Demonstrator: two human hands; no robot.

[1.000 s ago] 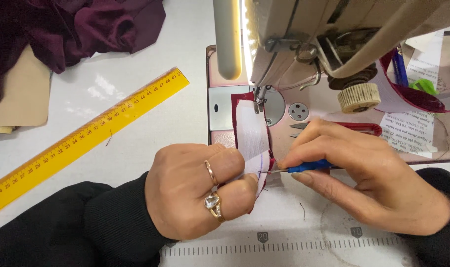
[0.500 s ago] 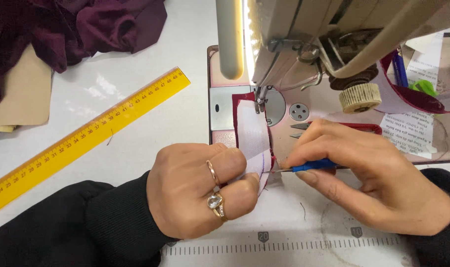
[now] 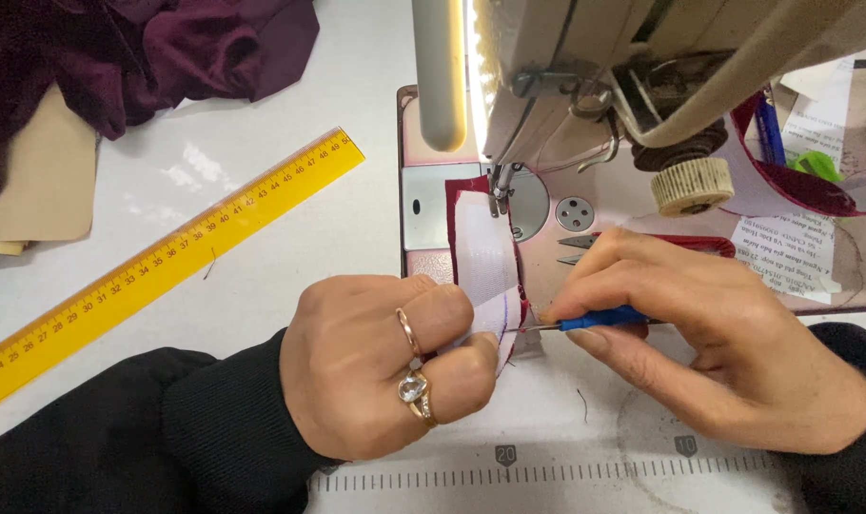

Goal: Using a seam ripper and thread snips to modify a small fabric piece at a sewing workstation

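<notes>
Left hand (image 3: pixel 381 366) pinches the white fabric strip (image 3: pixel 485 262) taut at 6 o'clock of the presser foot (image 3: pixel 498 195), so the right hand (image 3: pixel 709 328), pinching a blue-handled seam ripper (image 3: pixel 600 320), can reach its stitches.

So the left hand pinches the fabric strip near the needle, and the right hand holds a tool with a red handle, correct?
Not quite: the head view shows the tool in the right hand has a blue handle, not red. The left hand does pinch the fabric strip.
</notes>
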